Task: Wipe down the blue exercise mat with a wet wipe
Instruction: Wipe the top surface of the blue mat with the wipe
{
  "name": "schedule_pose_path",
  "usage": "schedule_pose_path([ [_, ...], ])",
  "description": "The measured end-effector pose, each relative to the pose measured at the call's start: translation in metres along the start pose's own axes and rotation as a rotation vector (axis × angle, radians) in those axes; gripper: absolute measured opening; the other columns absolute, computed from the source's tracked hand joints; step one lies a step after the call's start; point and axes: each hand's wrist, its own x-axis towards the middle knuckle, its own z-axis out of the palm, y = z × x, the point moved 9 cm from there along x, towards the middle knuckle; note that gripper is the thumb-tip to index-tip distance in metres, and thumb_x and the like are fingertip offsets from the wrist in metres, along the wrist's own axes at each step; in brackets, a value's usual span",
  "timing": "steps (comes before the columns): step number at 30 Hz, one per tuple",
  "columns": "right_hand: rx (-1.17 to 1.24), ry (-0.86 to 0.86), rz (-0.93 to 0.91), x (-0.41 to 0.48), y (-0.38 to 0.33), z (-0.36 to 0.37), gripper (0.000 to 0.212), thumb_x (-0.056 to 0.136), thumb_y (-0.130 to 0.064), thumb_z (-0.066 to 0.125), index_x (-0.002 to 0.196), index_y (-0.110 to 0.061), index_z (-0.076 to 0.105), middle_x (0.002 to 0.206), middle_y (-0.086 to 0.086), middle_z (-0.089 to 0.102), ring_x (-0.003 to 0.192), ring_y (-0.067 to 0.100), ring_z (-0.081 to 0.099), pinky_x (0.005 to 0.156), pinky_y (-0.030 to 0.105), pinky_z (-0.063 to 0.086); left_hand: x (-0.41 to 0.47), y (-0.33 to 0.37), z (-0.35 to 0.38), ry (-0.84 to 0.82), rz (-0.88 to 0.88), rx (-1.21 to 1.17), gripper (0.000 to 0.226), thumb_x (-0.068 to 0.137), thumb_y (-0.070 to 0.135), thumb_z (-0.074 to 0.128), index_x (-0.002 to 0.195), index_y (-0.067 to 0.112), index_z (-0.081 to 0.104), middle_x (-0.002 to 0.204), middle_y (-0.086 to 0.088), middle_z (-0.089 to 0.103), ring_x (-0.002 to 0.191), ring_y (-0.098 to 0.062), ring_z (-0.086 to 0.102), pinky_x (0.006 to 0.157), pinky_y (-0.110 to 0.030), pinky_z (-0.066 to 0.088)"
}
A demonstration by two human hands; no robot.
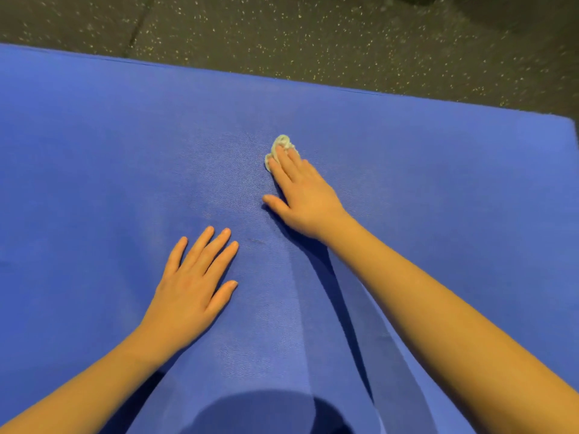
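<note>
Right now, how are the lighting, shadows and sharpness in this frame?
Head view: dim light on the mat, no glare; a dark shadow runs beside the right hand, a rounded one sits at the bottom edge; the left hand and wipe look slightly soft; the mat's far edge slants.

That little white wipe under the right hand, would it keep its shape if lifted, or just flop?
The wet wipe is bunched into soft folds under the fingers of the right hand, so it would probably hang limp and weigh little. Pressed on the grained blue exercise mat, it likely drags along rather than rolling.
</note>
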Motion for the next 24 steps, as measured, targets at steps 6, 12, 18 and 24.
schedule_pose_path([
  [6, 0.056, 0.129, 0.398, -0.022, 0.038, -0.015, 0.064, 0.100, -0.033, 0.041, 0.153, -0.009, 0.015, 0.161, 0.013, -0.002, 0.148, 0.028, -0.004, 0.119, 0.040, 0.008, -0.014, -0.004, -0.003, -0.017, 0.013, -0.015, 0.062, 0.101, 0.050, 0.018, 0.143, 0.012, 0.044, 0.154, -0.003, 0.033, 0.145, -0.022, 0.022, 0.117, -0.042, 0.010],
  [12, 0.083, 0.004, 0.072, -0.051, -0.027, 0.012, 0.066, 0.100, -0.034, 0.044, 0.154, -0.013, 0.013, 0.162, 0.006, -0.002, 0.149, 0.022, -0.005, 0.119, 0.037, 0.003, -0.015, -0.007, -0.001, -0.031, 0.017, -0.009, 0.063, 0.101, 0.051, 0.018, 0.143, 0.012, 0.044, 0.154, -0.003, 0.034, 0.145, -0.023, 0.022, 0.117, -0.043, 0.011],
  [18, 0.129, 0.107, 0.410, -0.065, 0.020, 0.003, 0.064, 0.101, -0.035, 0.040, 0.154, -0.014, 0.012, 0.162, 0.006, -0.007, 0.148, 0.022, -0.008, 0.120, 0.038, 0.002, -0.016, -0.005, -0.002, -0.030, 0.000, 0.021, 0.064, 0.101, 0.050, 0.016, 0.142, 0.010, 0.045, 0.152, -0.005, 0.036, 0.143, -0.024, 0.024, 0.117, -0.040, 0.008],
  [24, 0.064, -0.047, -0.072, -0.088, -0.043, 0.025, 0.066, 0.098, -0.042, 0.037, 0.153, -0.011, 0.019, 0.161, 0.008, 0.005, 0.149, 0.024, 0.001, 0.119, 0.040, 0.008, -0.030, -0.007, -0.001, -0.046, -0.036, 0.008, 0.064, 0.102, 0.048, 0.014, 0.141, 0.008, 0.046, 0.151, -0.006, 0.037, 0.142, -0.025, 0.026, 0.117, -0.039, 0.007],
])
